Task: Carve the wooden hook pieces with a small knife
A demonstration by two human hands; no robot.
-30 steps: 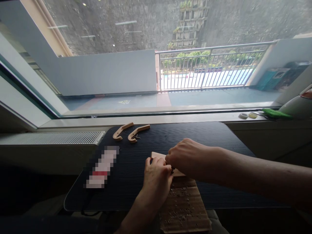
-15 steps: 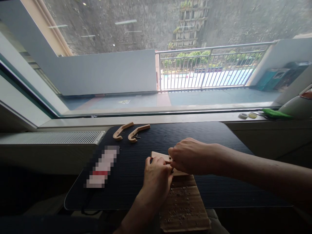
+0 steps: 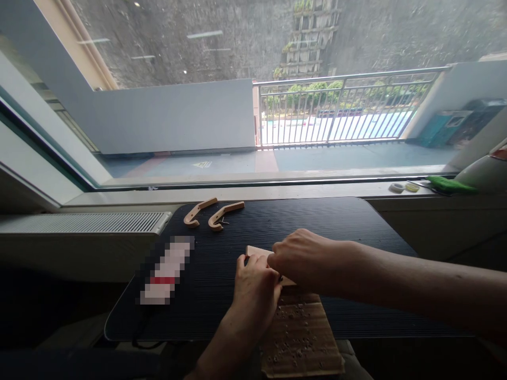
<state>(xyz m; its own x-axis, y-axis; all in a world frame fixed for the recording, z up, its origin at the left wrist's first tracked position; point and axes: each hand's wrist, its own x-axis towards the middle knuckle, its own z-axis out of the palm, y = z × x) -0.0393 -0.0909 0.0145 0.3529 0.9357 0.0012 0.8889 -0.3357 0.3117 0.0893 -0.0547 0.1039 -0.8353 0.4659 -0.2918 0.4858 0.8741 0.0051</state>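
Observation:
A pale wooden piece (image 3: 255,250) lies at the middle of the table, partly hidden under both hands. Curled over its near side, my left hand (image 3: 255,279) grips it. My right hand (image 3: 303,259) is a closed fist just to the right, pressed close to the left fingers; whatever it holds is hidden. Below them a corrugated cardboard sheet (image 3: 301,332), pitted with small holes, reaches past the table's near edge. Two curved wooden hooks, a left one (image 3: 198,211) and a right one (image 3: 224,214), rest at the far left, with small screws (image 3: 225,221) beside the right one.
A blurred-out pale flat object (image 3: 166,272) lies on the left of the black table (image 3: 340,221). On the windowsill (image 3: 277,194) at the right are tape rolls (image 3: 397,187) and a green item (image 3: 451,184). A radiator (image 3: 87,224) stands at the left.
My right hand has shifted slightly left and turned, and it now covers the dark hole that showed in the wooden piece. My left hand keeps its place.

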